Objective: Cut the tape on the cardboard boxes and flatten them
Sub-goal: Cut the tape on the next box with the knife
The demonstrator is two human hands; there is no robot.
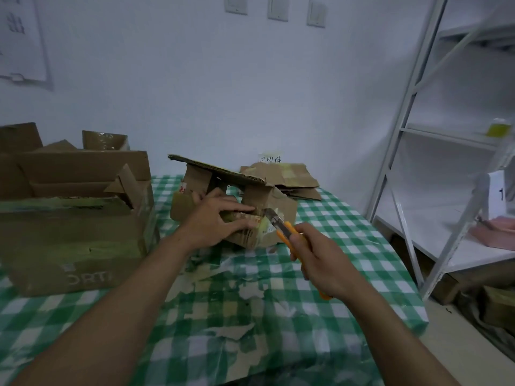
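The right grip (320,263) is clenched round the orange handle of a utility knife (287,229), whose bare blade points up and away, its tip at the taped front edge of a small cardboard box (281,210). The left grip (214,221) is released, its fingers laid straight and flat along the same taped side, just left of the blade, pressing on the box. The box stands near the middle of the surface (348,232), which is covered in a green-and-white checked cloth. Its top flap (217,169) juts out level toward the left. Torn scraps (223,277) of tape and paper litter the cloth in front of it, between the forearms. A large cardboard box (69,240) stands open at the left, and a stack of flattened cardboard (292,176) lies behind the small box by the wall. White metal shelving (418,129) rises at the right.
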